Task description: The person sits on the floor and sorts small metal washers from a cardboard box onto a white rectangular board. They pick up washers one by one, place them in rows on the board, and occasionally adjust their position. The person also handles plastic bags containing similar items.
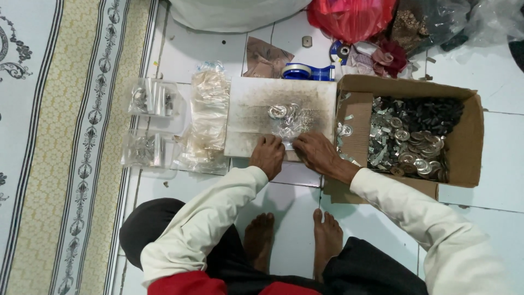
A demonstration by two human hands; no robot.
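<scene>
My left hand (267,155) and my right hand (317,153) rest side by side on the near edge of a worn white board (256,109). Between them they pinch a small clear plastic bag (289,128) holding several shiny metal rings (279,111). Both hands have fingers curled onto the bag's near end. My sleeves are cream coloured and my bare feet show below on the tiled floor.
An open cardboard box (469,136) of metal rings and dark small parts stands right of the board. Stacks of clear bags (208,117) and filled packets (150,98) lie left. A blue tape dispenser (308,71), red bag (349,16) and patterned rug (65,136) surround.
</scene>
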